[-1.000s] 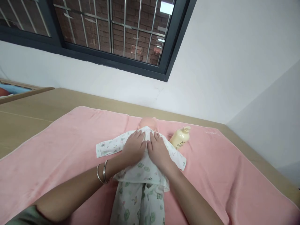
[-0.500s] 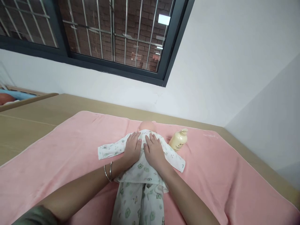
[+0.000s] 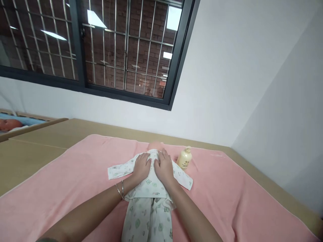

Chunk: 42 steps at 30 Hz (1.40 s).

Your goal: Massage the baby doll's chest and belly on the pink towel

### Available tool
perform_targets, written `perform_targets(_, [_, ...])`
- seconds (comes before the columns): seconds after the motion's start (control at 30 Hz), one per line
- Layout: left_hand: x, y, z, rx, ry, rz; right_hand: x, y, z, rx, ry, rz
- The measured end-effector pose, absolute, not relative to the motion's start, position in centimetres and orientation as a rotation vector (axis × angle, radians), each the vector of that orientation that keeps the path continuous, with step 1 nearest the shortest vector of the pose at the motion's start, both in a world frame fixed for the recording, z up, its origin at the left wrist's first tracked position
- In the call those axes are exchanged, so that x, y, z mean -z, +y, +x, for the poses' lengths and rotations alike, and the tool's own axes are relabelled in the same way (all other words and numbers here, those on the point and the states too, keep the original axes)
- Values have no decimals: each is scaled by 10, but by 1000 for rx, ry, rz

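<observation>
A baby doll (image 3: 154,146) lies stretched out on a pink blanket (image 3: 214,188), its head away from me. It wears a white patterned top (image 3: 148,188) and matching trousers (image 3: 137,218), with both sleeves spread sideways. My left hand (image 3: 141,167) rests flat on the left side of the doll's upper body. On the right side, my right hand (image 3: 164,168) lies flat too, its fingertips near the collar. Neither hand grips anything. The doll's face does not show. Just beyond the right sleeve stands a pale yellow pump bottle (image 3: 184,158).
The blanket covers a wooden surface (image 3: 83,129) against a white wall (image 3: 214,84). A dark-framed window (image 3: 126,95) with metal bars is above. At the far left, another doll (image 3: 10,124) lies in a wooden-edged bed with blue lining.
The camera view has tilted up, so everything sits lower in the picture. My right hand has slid slightly toward the doll's head, its fingers closer together. My left hand stays on the top.
</observation>
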<state>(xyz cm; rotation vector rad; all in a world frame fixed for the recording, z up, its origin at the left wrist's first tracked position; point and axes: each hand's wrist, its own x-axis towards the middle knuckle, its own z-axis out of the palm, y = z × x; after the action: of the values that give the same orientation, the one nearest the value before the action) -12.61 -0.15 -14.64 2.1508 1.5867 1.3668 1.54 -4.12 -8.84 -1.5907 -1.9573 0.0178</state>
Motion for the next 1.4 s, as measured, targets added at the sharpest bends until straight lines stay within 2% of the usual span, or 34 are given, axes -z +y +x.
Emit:
perform_targets(0.23, [141, -4, -130, -1275, 1553, 2191, 93, -36, 16, -220, -2045, -1620])
perform_targets(0.4, [140, -19, -141, -1223, 1496, 2233, 94, -44, 19, -238, -1996, -1595])
perform_targets(0.8, [160, -95, -178, -1097, 1571, 2042, 121, -125, 40, -228, -1637, -1556])
perform_targets(1.0, [169, -95, -190, -1068, 1423, 1855, 142, -136, 64, -391, -1296, -1446])
perform_targets(1.4, [167, -100, -195, -1072, 1399, 1891, 138, -133, 71, -530, -1244, -1408])
